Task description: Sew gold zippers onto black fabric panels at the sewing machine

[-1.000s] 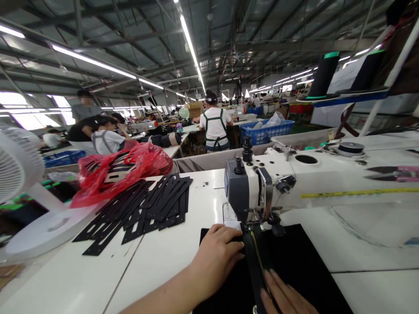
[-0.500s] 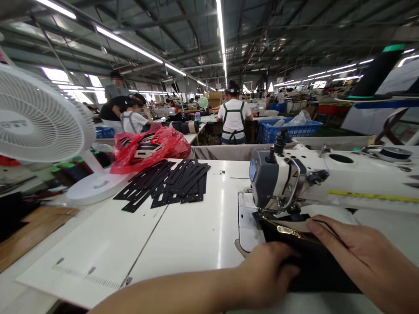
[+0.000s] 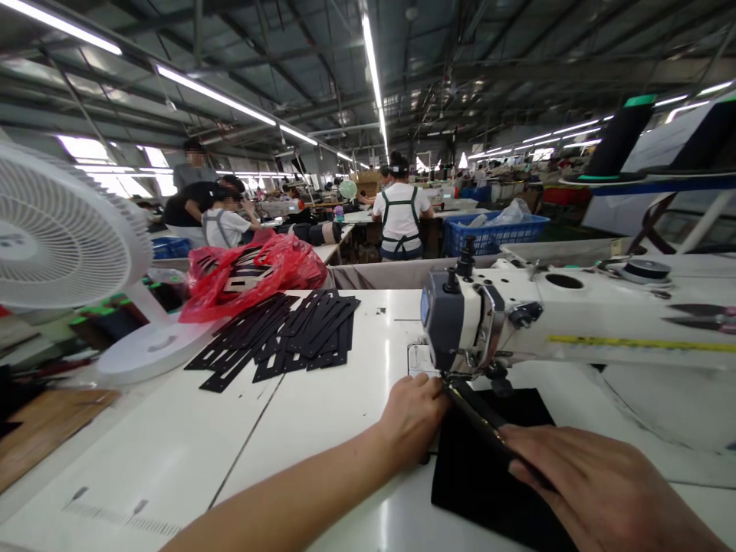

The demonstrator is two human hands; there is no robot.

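Observation:
A black fabric piece [image 3: 483,475] with a gold-toothed zipper [image 3: 480,415] along its folded edge lies under the head of a white and grey sewing machine [image 3: 454,314]. Close to the needle area, my left hand [image 3: 415,418] is closed on the fabric's left edge, its fingertips partly hidden. My right hand [image 3: 598,479] grips the zipper edge nearer to me, thumb below and fingers above. The zipper runs slantwise between both hands. The zipper pull is out of sight.
Flat black strips with slots [image 3: 287,333] are heaped left of the machine, beside a red plastic bag [image 3: 258,268]. A white fan [image 3: 132,345] stands at the left. Scissors [image 3: 701,316] rest on the machine arm. Thread cones [image 3: 618,142] stand at right. Co-workers sit beyond.
My left hand has moved forward and left to the needle area. My right hand has come lower, and the fabric has turned, hiding the gold zipper pull. The view has shifted slightly right.

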